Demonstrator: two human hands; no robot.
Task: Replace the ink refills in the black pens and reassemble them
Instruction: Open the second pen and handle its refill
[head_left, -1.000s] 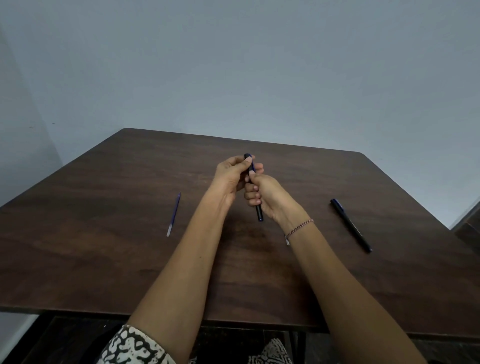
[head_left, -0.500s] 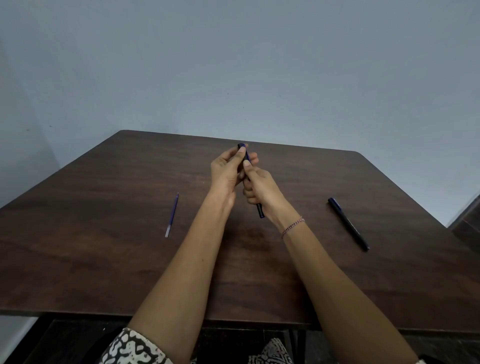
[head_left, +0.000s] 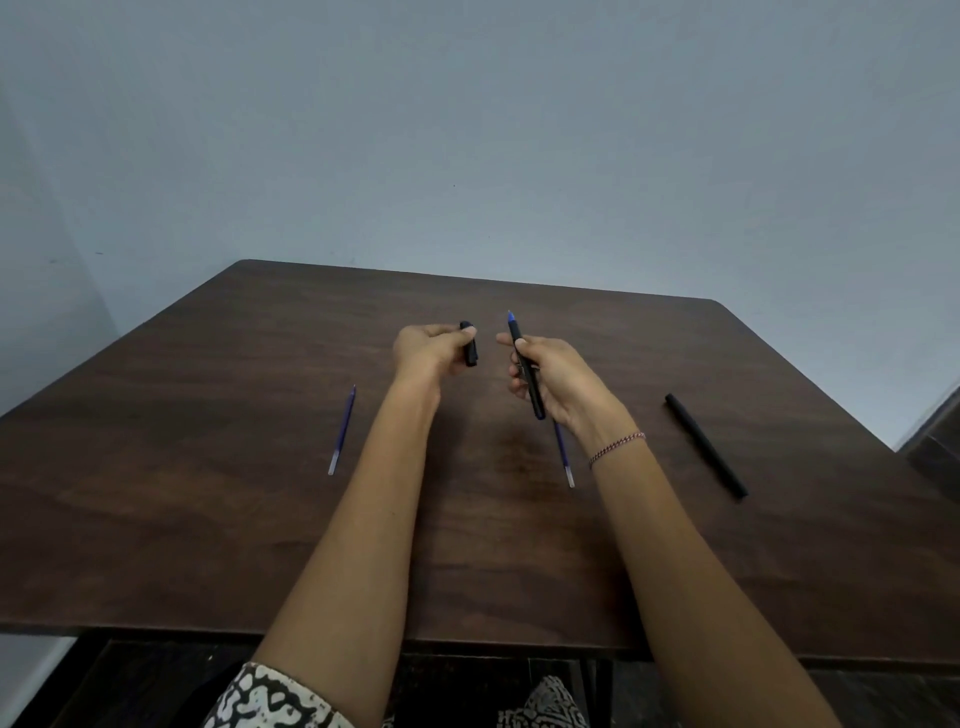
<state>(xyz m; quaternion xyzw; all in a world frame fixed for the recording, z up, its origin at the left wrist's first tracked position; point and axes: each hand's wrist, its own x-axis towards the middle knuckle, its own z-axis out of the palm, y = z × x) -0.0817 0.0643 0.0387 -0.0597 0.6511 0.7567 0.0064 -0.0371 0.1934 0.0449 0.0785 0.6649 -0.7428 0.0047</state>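
Black pen (head_left: 534, 395) and cap (head_left: 470, 349), apart

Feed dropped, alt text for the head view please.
The left hand holds a cap, apart from the uncapped blue-tipped pen in the right hand, above a dark table. On it lie two blue refills, one left of the arms, one by the right wrist, and a second pen at right.

Dark wooden table (head_left: 208, 519), rounded far corners. Black pen (head_left: 705, 445) lying diagonal on it. Blue refill (head_left: 566, 462) left of black pen. Second blue refill (head_left: 343, 430) much farther left of black pen.
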